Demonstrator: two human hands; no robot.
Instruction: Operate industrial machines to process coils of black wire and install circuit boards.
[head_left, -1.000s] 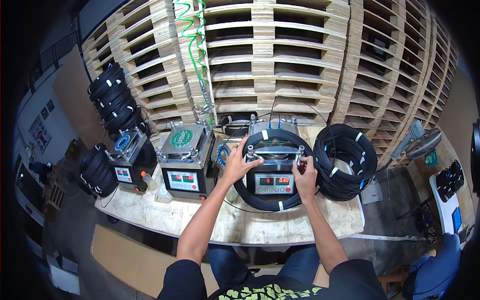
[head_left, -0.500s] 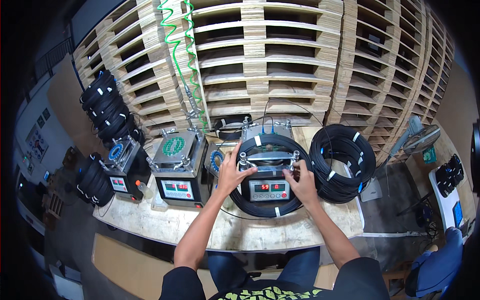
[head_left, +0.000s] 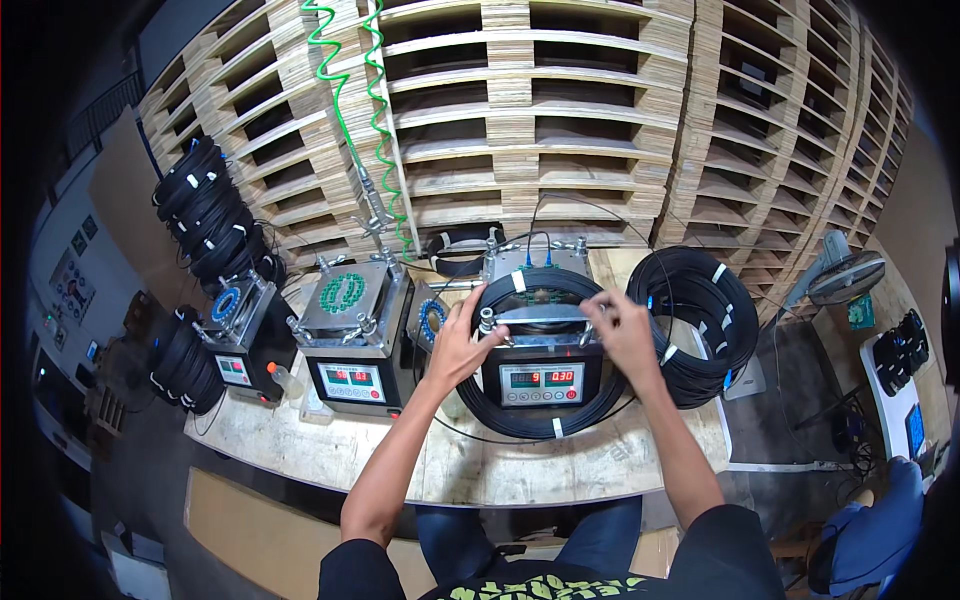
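In front of me stands a polishing machine [head_left: 541, 384] with a lit red display. A coil of black cable [head_left: 556, 428] loops around its front and over its top plate. My left hand [head_left: 458, 345] lies against the coil's left side, fingers stretched upward, with the thumb touching the left metal clamp [head_left: 487, 322]. Over the right-hand clamp [head_left: 590, 337] is my right hand [head_left: 622, 335], its fingers bent around the clamp's top and slightly smeared. They partly cover that clamp. Two blue-booted connectors [head_left: 548, 258] stand at the plate's back.
Two similar machines, one nearer [head_left: 350, 335] and one smaller [head_left: 240, 330], stand to the left with a small bottle [head_left: 285, 378]. A thick cable coil [head_left: 690, 330] sits at right. Stacked pallets [head_left: 530, 120] rise behind the bench [head_left: 460, 475]. A co-worker's sleeve [head_left: 880, 525] shows at lower right.
My right hand has risen a little, from the front of the right clamp to its top. My left hand stays at the left clamp. The display's red readings have changed.
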